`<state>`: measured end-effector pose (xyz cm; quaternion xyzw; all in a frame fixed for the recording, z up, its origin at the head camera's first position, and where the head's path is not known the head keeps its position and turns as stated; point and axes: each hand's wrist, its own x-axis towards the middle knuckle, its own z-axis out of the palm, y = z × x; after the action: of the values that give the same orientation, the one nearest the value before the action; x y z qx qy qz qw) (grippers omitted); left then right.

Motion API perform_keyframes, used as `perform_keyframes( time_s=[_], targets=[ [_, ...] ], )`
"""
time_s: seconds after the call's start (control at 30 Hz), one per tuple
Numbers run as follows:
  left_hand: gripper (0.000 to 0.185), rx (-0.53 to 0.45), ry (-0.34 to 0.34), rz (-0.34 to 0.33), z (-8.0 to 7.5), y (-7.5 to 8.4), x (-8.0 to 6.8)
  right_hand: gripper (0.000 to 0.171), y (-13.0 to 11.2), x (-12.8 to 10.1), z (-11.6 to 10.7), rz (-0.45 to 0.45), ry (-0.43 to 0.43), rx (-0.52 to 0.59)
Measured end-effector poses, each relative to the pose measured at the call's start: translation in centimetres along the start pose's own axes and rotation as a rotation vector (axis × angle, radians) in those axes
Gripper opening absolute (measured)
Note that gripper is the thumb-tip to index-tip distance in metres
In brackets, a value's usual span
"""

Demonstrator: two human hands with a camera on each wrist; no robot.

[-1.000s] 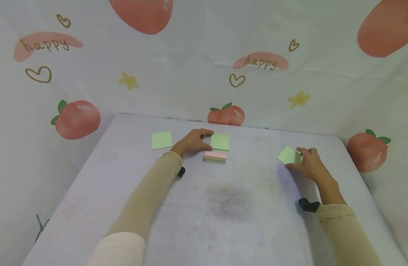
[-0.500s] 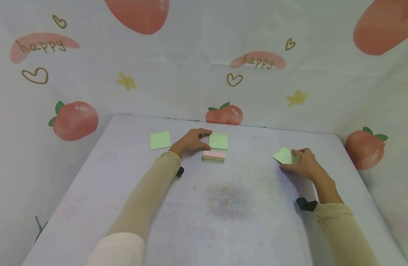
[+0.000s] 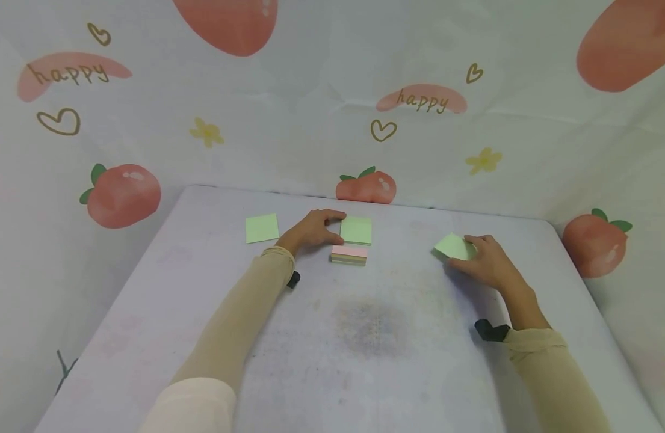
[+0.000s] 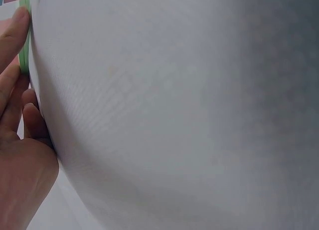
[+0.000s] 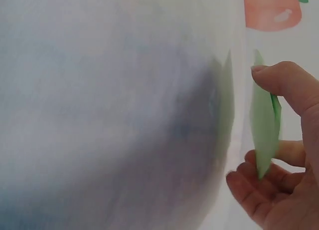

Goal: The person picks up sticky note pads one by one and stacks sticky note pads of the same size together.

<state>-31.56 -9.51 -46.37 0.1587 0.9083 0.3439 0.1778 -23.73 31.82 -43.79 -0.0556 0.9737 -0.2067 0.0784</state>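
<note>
My left hand (image 3: 313, 228) has its thumb and a finger at the left corners of a green sticky note pad (image 3: 357, 230), gripping it on the table. In the left wrist view, fingertips lie along the edge of this green pad (image 4: 24, 55). Between thumb and fingers, my right hand (image 3: 489, 261) holds another green sticky note pad (image 3: 452, 247) above the table, with a reflection and shadow below it. The right wrist view shows that pad (image 5: 263, 120) edge-on, the thumb at one side. A third green pad (image 3: 262, 228) lies flat left of my left hand.
Just in front of the middle pad is a small pink-topped block (image 3: 349, 255) with several coloured layers, possibly stacked notes. The white table (image 3: 375, 373) meets a printed fabric backdrop (image 3: 289, 120) at its far edge. A black camera piece (image 3: 491, 331) sits by my right sleeve.
My right hand has moved left with its green sticky note pad, which now appears more tilted. My left hand and the pads near it keep their places.
</note>
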Motion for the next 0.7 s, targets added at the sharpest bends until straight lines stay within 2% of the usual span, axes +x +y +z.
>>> perform_keyframes(
  time_s=[0.23, 0.5, 0.7],
  targets=[
    [0.073, 0.001, -0.01, -0.007, 0.0, 0.0, 0.0, 0.066, -1.4, 0.7, 0.7, -0.114, 0.109, 0.061],
    [0.071, 0.018, 0.01, -0.011, 0.0, 0.1, 0.1, 0.056, -4.0, 2.2, 1.3, -0.232, 0.131, 0.154],
    [0.071, 0.014, 0.015, -0.01, 0.0, 0.1, 0.0, 0.055, -5.7, 3.3, 1.9, -0.262, 0.131, 0.172]
  ],
)
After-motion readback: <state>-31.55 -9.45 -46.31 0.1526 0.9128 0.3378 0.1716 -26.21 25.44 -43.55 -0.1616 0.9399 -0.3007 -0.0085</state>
